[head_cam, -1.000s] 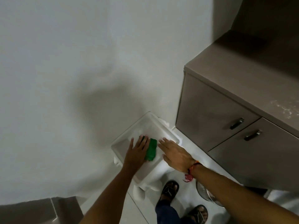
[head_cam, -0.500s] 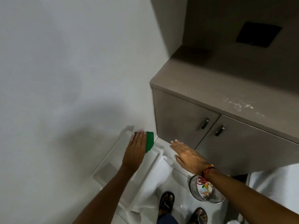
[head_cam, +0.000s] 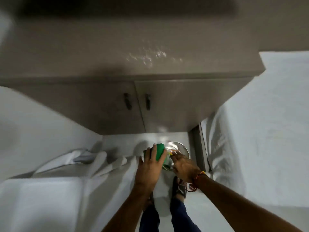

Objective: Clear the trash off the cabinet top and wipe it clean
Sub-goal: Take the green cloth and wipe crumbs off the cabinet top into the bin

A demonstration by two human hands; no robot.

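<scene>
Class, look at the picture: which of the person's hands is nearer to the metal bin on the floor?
Right. The right hand overlaps the metal bin; the left hand, holding the green sponge, is beside its left edge.

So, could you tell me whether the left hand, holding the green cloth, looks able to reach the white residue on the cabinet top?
Probably yes: nothing stands between the left hand with the green cloth and the residue.

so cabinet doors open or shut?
Shut: both cabinet doors sit flush, handles side by side at the centre seam.
</scene>
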